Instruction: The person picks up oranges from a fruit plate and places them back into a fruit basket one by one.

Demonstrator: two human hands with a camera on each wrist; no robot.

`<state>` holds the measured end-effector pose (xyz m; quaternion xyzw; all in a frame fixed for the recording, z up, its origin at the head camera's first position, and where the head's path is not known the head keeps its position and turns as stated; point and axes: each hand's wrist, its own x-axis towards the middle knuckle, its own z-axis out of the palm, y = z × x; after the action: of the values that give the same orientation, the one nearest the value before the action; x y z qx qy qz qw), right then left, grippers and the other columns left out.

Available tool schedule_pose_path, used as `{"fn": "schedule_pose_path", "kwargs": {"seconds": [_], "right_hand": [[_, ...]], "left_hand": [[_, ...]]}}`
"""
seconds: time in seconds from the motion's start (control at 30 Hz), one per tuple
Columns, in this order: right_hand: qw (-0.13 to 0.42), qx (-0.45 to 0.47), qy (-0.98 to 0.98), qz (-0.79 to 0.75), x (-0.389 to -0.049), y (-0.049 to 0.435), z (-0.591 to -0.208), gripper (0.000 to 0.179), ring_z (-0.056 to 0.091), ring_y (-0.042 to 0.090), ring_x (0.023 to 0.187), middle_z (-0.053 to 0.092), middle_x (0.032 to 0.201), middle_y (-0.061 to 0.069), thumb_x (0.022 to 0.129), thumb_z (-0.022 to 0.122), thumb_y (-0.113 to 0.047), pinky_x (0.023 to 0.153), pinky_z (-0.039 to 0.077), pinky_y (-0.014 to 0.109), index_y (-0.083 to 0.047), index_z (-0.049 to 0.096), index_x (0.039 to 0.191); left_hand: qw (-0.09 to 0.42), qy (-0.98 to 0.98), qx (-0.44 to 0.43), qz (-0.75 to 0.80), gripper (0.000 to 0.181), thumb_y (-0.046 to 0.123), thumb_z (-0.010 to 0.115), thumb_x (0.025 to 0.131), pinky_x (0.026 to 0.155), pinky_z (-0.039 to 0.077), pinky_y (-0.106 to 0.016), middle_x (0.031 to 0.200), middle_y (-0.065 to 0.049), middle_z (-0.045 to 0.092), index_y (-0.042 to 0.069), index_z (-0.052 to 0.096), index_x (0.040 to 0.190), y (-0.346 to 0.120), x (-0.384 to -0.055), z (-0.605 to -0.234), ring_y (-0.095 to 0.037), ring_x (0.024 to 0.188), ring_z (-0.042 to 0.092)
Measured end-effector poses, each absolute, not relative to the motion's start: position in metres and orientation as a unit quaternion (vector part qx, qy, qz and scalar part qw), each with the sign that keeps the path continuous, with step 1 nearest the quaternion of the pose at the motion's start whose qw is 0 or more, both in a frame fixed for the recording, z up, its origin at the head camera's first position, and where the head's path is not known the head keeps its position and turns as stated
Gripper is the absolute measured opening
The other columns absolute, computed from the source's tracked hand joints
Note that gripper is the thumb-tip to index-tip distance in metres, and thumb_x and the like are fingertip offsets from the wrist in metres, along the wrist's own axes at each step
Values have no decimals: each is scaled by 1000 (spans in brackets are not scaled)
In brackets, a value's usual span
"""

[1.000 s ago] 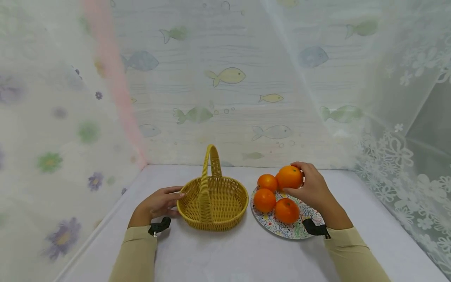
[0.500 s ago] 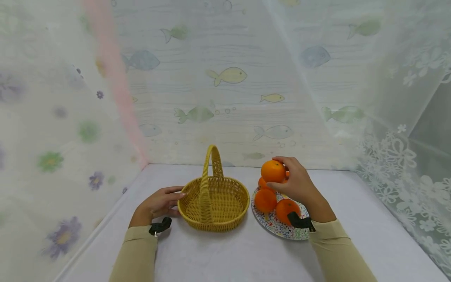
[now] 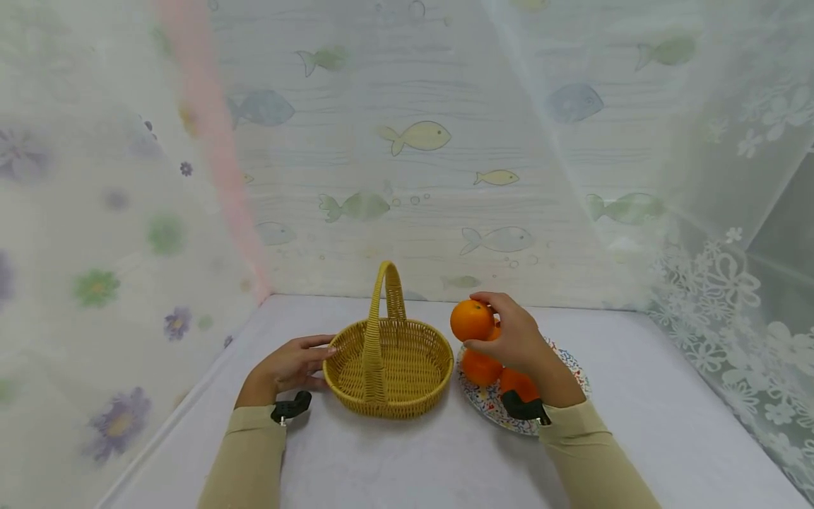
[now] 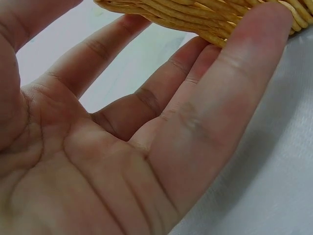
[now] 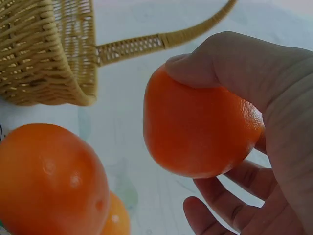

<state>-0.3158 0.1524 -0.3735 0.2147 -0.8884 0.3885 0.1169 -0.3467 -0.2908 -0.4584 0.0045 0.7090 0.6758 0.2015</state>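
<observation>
The left hand (image 3: 294, 366) is at the left side of a yellow wicker basket (image 3: 416, 406) with a tall arched handle. In the left wrist view, its spread, nearly straight fingers touch the outer basket wall (image 4: 171, 17); the thumb's tip is out of that view. The right hand (image 3: 514, 338) holds an orange (image 3: 469, 320) between thumb and fingers, to the right of the basket's rim. The right wrist view shows the thumb across this held orange (image 5: 195, 132). Behind and below it, more oranges (image 3: 481, 367) sit on a speckled round plate (image 3: 572, 367), partly hidden by the right hand.
A white cloth (image 3: 407, 466) covers the table. Sheer fabric with printed fish (image 3: 426, 136) hangs behind it. Flowered fabric (image 3: 95, 286) stands at the left, and lace netting (image 3: 725, 304) at the right.
The right hand has carried the orange leftward from over the far side of the plate towards the basket. The left hand and basket have stayed in place, while the view has shifted slightly.
</observation>
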Motion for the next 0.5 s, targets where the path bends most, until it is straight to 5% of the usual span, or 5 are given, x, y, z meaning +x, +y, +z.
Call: {"fn": "schedule_pose_path", "kwargs": {"seconds": [0.5], "right_hand": [[98, 237, -895, 366, -309, 130, -380, 76, 65, 25, 116, 61, 141, 3, 78, 93, -27, 98, 58, 47, -15, 55, 142]], "left_hand": [[205, 716, 5, 668, 70, 31, 73, 98, 89, 61, -53, 142, -12, 61, 10, 43, 157, -291, -348, -458, -24, 113, 68]]}}
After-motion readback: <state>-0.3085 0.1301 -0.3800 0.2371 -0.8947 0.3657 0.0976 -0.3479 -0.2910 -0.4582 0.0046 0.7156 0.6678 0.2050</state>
